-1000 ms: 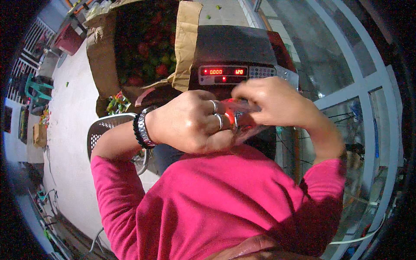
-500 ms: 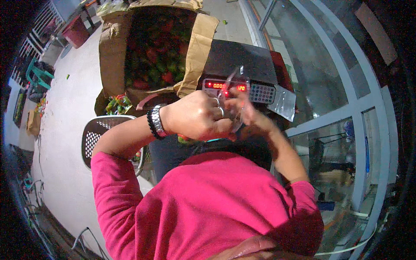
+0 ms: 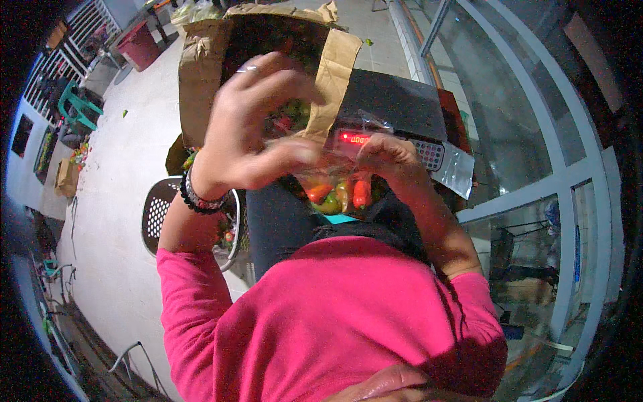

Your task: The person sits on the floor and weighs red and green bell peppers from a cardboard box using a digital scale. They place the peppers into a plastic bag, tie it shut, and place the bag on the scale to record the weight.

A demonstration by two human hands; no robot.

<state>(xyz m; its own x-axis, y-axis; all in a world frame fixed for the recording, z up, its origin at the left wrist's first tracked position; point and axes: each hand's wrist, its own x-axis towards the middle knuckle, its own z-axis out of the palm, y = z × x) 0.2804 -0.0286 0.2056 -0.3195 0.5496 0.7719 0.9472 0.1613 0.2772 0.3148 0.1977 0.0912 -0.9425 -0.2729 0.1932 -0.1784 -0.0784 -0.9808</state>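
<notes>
My left hand (image 3: 258, 130), blurred by motion, is raised with thumb and fingers spread apart in front of the open cardboard box (image 3: 201, 87). Its thumb reaches toward a clear plastic bag (image 3: 378, 122). The fingers of my right hand (image 3: 395, 161) are closed on that thin, see-through bag, just in front of the scale display. Below the hands, near my lap, lie red, orange and green peppers (image 3: 362, 194); whether they are inside the bag I cannot tell. More peppers show dimly in the box, partly behind my left hand.
A digital scale (image 3: 429, 155) with a red-lit display and a dark platform stands beyond my right hand. At left is a perforated plastic basket (image 3: 155, 211) holding some peppers. Glass-paned framing (image 3: 562, 171) runs along the right. A red bucket (image 3: 138, 45) and a green chair (image 3: 80, 107) are farther off.
My left hand has come off the plastic bag, opened and moved up and left. My right hand still grips the plastic. The peppers near my lap are now in plain sight. The view has shifted slightly.
</notes>
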